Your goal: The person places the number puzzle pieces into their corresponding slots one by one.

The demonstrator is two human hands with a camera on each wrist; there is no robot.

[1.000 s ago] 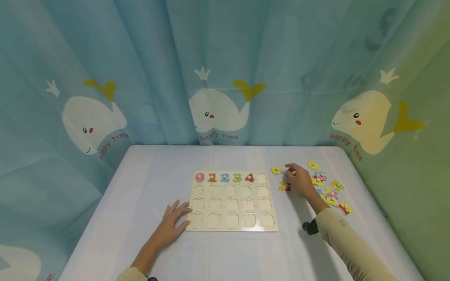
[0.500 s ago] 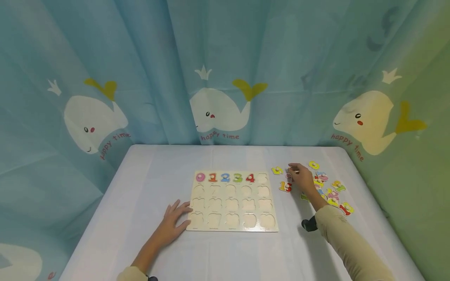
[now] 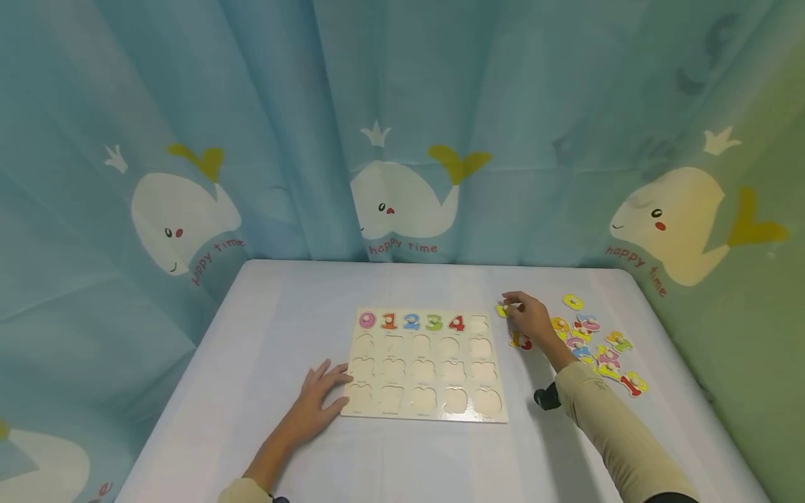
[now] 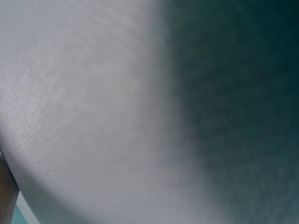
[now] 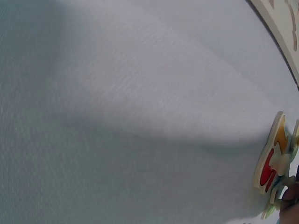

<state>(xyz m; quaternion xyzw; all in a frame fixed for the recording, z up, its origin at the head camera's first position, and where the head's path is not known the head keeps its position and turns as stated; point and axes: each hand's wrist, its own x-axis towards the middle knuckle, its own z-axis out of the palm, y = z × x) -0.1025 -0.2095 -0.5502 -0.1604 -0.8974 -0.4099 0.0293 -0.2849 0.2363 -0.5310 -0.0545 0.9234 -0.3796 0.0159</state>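
A pale wooden number puzzle board [image 3: 440, 416] lies on the white table, with pieces 0, 1, 2, 3 and 4 in its far row and bare recesses below. My left hand [image 3: 316, 404] rests at the board's left edge, fingers spread and fingertips on the rim. Beyond the board's far right corner, my right hand [image 3: 531, 323] pinches a yellow number 5 piece [image 3: 501, 310], its fingers covering part of it. Just nearer me lies an orange-and-red 15 piece [image 3: 519, 341]. In the right wrist view this red-and-yellow piece [image 5: 272, 161] shows beside the fingertips.
Right of my right hand lies a loose pile of colourful number pieces [image 3: 585, 339], some overlapping. A yellow 0 piece [image 3: 573, 302] sits apart at the back. A blue whale-print curtain [image 3: 283, 140] hangs round the table [image 3: 302, 293]. The left wrist view shows mostly blurred cloth.
My right hand has moved slightly left, from beside the yellow 5 onto it. The left hand has stayed at the board's edge. The head view has shifted a little.
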